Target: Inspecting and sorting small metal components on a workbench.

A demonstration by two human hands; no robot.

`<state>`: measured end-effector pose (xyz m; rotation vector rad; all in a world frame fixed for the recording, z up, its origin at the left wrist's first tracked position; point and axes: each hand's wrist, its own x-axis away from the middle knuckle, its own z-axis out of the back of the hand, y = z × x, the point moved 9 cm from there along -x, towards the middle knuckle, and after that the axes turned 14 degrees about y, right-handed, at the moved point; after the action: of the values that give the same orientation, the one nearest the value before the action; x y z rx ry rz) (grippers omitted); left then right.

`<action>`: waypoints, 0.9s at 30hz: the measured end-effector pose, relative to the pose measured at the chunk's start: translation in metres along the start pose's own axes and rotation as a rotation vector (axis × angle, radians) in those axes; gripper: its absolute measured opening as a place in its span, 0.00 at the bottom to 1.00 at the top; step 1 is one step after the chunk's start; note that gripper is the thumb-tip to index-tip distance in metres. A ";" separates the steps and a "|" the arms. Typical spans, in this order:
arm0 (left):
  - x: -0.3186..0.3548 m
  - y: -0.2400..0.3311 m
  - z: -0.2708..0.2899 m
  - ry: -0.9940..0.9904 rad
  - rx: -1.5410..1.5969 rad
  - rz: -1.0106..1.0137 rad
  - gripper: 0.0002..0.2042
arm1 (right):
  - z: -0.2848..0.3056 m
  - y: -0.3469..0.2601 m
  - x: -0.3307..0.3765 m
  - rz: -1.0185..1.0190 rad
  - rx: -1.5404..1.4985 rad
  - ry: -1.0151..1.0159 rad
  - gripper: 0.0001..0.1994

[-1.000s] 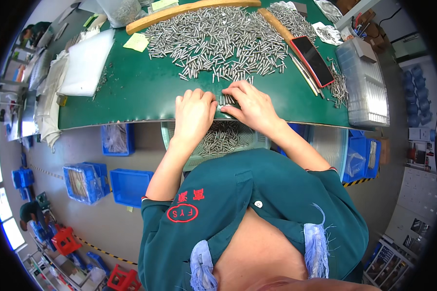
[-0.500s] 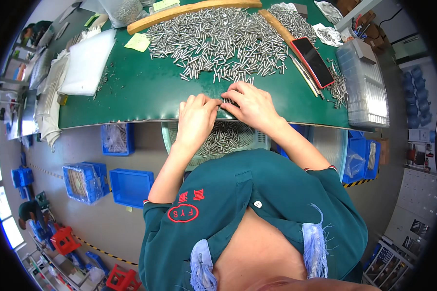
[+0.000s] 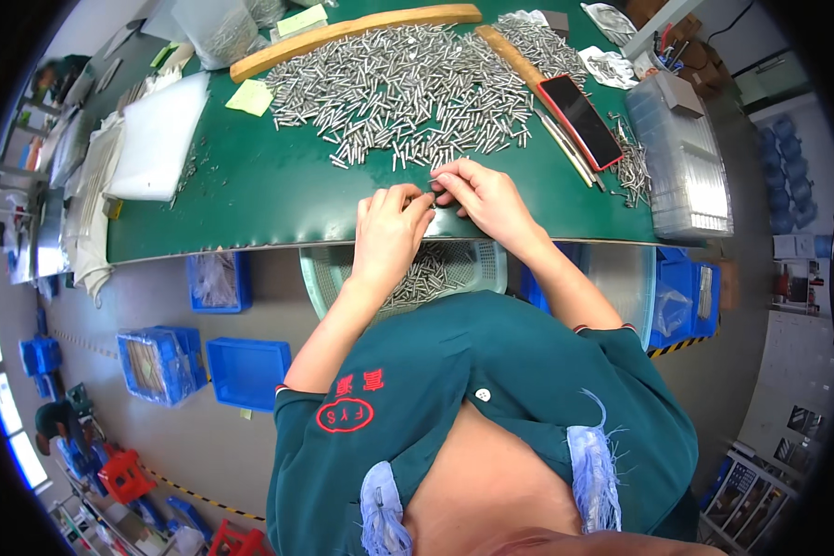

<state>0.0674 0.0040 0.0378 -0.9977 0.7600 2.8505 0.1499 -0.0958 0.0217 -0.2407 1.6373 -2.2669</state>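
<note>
My left hand and my right hand meet at the near edge of the green table, fingertips pinched together on a few small metal pins. Just beyond them spreads a large pile of metal pins over the table top. Below the table edge, under my wrists, a pale mesh basket holds more pins.
A red phone lies right of the pile, beside a clear plastic tray stack. A long wooden strip borders the pile at the back. White foam board lies left. Blue bins stand on the floor.
Both hands moved a little forward and drew together, from resting on the table edge to pinching pins between the fingertips.
</note>
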 end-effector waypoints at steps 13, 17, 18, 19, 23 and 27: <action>0.001 0.004 0.005 0.008 0.000 -0.068 0.08 | 0.187 0.001 -0.159 0.305 0.615 0.620 0.14; 0.002 0.002 0.006 0.007 -0.014 -0.059 0.08 | 0.199 -0.016 -0.170 0.355 0.667 0.659 0.15; 0.001 0.002 0.005 0.004 -0.013 -0.061 0.08 | 0.198 -0.023 -0.165 0.396 0.621 0.666 0.16; 0.002 0.001 0.005 0.000 -0.016 -0.054 0.08 | 0.184 -0.033 -0.155 0.442 0.465 0.606 0.15; 0.003 -0.002 0.011 -0.018 -0.005 -0.021 0.09 | 0.101 -0.051 -0.086 0.218 0.055 0.143 0.14; 0.000 -0.016 0.026 0.017 -0.134 0.060 0.08 | 0.023 -0.033 -0.013 0.346 0.328 -0.195 0.12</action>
<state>0.0554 0.0302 0.0487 -1.0329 0.6178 2.9823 0.1638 -0.1021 0.0607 -0.0848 1.0929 -2.1249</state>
